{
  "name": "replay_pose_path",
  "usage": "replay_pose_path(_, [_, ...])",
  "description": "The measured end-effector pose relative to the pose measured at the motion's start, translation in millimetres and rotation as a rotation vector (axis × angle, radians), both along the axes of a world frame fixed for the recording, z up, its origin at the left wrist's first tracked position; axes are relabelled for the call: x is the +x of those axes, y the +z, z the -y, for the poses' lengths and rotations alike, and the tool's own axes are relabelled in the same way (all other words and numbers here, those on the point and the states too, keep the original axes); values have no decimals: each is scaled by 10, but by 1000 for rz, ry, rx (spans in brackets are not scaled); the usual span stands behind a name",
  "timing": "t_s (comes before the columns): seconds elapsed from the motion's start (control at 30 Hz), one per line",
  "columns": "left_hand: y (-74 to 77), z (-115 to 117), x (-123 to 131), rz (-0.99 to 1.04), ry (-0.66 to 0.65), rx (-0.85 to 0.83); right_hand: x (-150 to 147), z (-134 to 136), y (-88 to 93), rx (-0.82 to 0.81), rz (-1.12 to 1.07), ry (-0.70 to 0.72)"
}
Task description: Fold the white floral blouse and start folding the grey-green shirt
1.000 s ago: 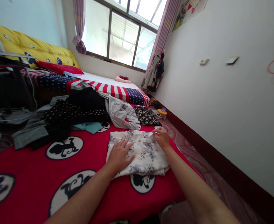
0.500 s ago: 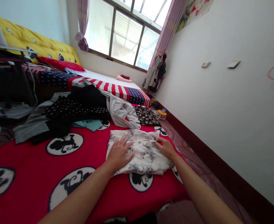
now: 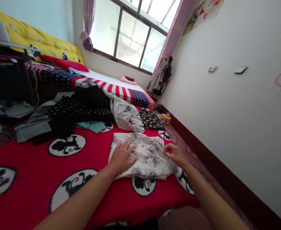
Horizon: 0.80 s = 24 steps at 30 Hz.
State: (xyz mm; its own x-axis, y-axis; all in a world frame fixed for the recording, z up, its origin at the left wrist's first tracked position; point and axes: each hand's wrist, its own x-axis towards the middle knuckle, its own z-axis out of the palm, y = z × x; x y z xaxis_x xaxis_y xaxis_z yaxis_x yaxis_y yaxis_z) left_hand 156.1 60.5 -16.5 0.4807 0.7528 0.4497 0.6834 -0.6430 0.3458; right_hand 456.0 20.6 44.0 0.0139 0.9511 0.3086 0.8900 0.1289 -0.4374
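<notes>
A white shirt [image 3: 148,159] with a grey floral print and a small button lies folded into a rough rectangle on the red blanket [image 3: 102,204]. My left hand [image 3: 123,156] rests flat on the shirt's left half, fingers spread. At the right side of the shirt, my right hand [image 3: 176,155] has its thumb and forefinger curled together in a pinch at the cloth's edge. Just how much fabric sits between those fingertips is hard to see.
Beyond the shirt lie a crumpled grey garment [image 3: 126,111], a black floral garment [image 3: 150,119], a teal cloth [image 3: 92,126] and a heap of dark clothes [image 3: 83,105]. A second bed [image 3: 121,91] stands under the window. The wall [image 3: 217,105] runs along the right.
My right hand has moved a little right, from a fold on top of the shirt to its right edge. My left hand stays flat in the same place. The view has shifted slightly.
</notes>
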Motion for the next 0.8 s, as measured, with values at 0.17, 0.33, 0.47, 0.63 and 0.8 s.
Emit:
replay_pose_path(0.17, [-11,-7,3,-8,2,1,-43,-82,-22,73,-126,-160])
replay_pose_path(0.33, [-7,-2,-1,0,3,1,-141,-188,-133,73,-280,-188])
replay_pose_path(0.47, [-6,0,-5,10,2,1,-159,-165,-205,29,-74,-201])
replay_pose_path(0.63, [-2,1,-5,17,0,-4,-161,-86,-179,-64,94,-151])
replay_pose_path(0.8, [12,9,-3,16,-2,-4,-195,-95,-161,-153,95,-42])
